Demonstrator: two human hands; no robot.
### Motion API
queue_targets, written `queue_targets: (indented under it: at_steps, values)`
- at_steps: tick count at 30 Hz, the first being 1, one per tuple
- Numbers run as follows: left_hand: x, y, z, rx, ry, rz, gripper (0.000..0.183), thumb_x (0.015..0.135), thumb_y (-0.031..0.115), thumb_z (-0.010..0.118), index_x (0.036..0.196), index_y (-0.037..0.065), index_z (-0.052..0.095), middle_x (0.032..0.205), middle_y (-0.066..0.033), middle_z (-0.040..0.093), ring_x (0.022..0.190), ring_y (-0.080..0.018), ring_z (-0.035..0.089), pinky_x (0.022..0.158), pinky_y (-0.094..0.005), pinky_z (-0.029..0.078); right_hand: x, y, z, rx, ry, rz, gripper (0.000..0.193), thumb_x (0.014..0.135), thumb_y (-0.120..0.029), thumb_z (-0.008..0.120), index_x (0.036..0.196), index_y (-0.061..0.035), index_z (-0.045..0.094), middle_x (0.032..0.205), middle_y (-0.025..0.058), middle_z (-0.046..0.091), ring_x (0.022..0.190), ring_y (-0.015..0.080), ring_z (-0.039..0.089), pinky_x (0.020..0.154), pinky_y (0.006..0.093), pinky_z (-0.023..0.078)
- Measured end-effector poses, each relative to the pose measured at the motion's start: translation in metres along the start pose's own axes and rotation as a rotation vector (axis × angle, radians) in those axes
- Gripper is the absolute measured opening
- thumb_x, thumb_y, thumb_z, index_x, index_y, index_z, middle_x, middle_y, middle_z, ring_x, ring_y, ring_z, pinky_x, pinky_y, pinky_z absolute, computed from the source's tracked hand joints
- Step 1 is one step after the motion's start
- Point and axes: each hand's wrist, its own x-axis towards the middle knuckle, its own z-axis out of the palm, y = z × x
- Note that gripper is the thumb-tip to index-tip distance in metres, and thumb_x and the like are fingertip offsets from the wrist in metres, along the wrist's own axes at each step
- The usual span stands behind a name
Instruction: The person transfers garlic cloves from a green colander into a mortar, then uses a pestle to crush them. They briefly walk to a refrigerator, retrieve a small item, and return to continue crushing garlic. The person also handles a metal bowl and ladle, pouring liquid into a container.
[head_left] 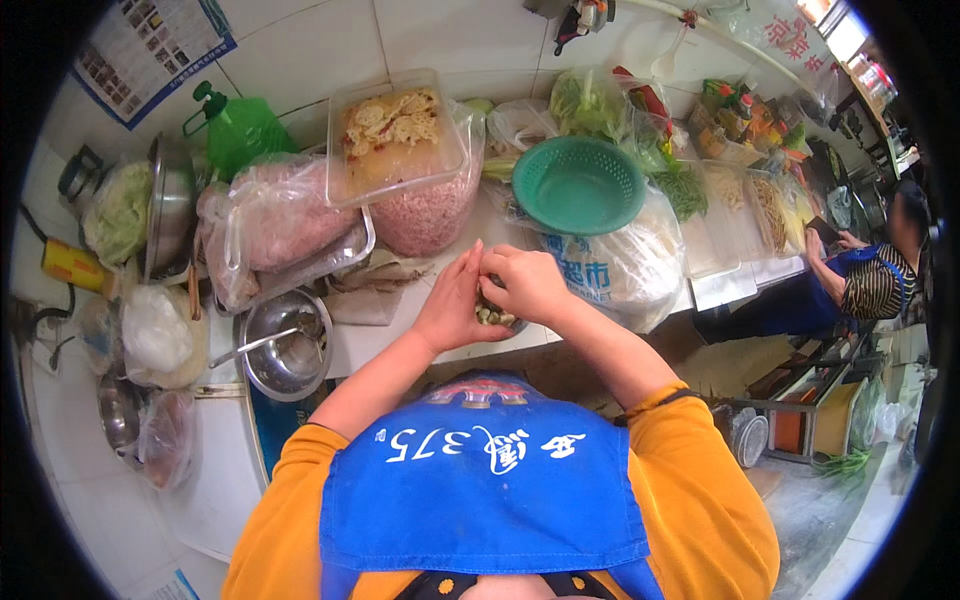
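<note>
My left hand [452,308] and my right hand [530,287] meet at the front edge of the counter. Small greenish-white pieces [491,313] show between them, in what looks like a small clear container, mostly covered by my hands. The left hand is wrapped along its left side, with the fingers pointing away from me. Curled over the top, my right fingers hide whatever they grip. Just beyond are a white plastic bag [625,262] with blue print and a green colander [578,185] resting on it.
A clear tub of sliced lotus root [395,130] tops bagged minced meat [432,212]. A steel bowl [285,345] with a ladle stands at left, near bagged meat [290,215]. Vegetables [590,105] line the back wall. At far right another person [880,270] holds a dark object.
</note>
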Motion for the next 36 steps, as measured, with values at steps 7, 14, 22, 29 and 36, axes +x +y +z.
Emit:
queue_targets:
  at_steps: [7, 14, 22, 29, 36]
  values:
    - [0.003, -0.001, 0.0, -0.04, 0.049, 0.145, 0.148, 0.065, 0.053, 0.097, 0.168, -0.001, 0.004, 0.162, -0.0248, 0.044, 0.149, -0.0448, 0.042, 0.126, -0.053, 0.031, 0.001, 0.0, 0.003, 0.011, -0.08, 0.058, 0.02, 0.089, -0.026, 0.069, 0.1, -0.011, 0.074, 0.108, 0.0122, 0.073, 0.079, 0.0359, 0.074, 0.066, 0.0493, 0.059]
    - [0.0, 0.005, -0.004, -0.027, -0.005, -0.002, 0.145, 0.062, 0.055, 0.098, 0.167, -0.003, 0.015, 0.162, -0.0264, 0.04, 0.15, -0.0459, 0.04, 0.126, -0.0521, 0.032, -0.001, 0.004, -0.001, -0.003, 0.08, 0.072, 0.018, 0.088, -0.027, 0.071, 0.094, -0.0104, 0.074, 0.098, 0.0141, 0.072, 0.076, 0.0366, 0.073, 0.065, 0.0485, 0.058]
    - [0.001, 0.001, 0.0, -0.013, -0.024, -0.067, 0.141, 0.066, 0.058, 0.093, 0.167, 0.0, 0.014, 0.161, -0.0244, 0.043, 0.146, -0.0443, 0.043, 0.124, -0.0504, 0.034, 0.017, -0.001, -0.012, 0.071, -0.17, 0.099, 0.019, 0.088, -0.028, 0.07, 0.095, -0.0114, 0.075, 0.1, 0.013, 0.074, 0.082, 0.0384, 0.073, 0.073, 0.0504, 0.058]
    - [0.001, 0.004, -0.003, -0.019, -0.022, 0.022, 0.147, 0.06, 0.057, 0.097, 0.167, -0.002, 0.014, 0.164, -0.0273, 0.038, 0.151, -0.0437, 0.039, 0.127, -0.0501, 0.032, 0.01, -0.008, -0.012, -0.031, -0.038, 0.03, 0.014, 0.088, -0.027, 0.07, 0.092, -0.0135, 0.071, 0.098, 0.013, 0.073, 0.076, 0.0373, 0.073, 0.065, 0.0505, 0.058]
    - [0.002, 0.004, 0.002, 0.004, -0.002, -0.025, 0.146, 0.061, 0.055, 0.097, 0.166, -0.002, 0.013, 0.161, -0.0246, 0.042, 0.149, -0.044, 0.041, 0.126, -0.0491, 0.032, 0.006, 0.005, -0.002, -0.001, -0.012, -0.007, 0.019, 0.086, -0.029, 0.068, 0.092, -0.0122, 0.074, 0.096, 0.0135, 0.073, 0.083, 0.038, 0.073, 0.071, 0.0506, 0.058]
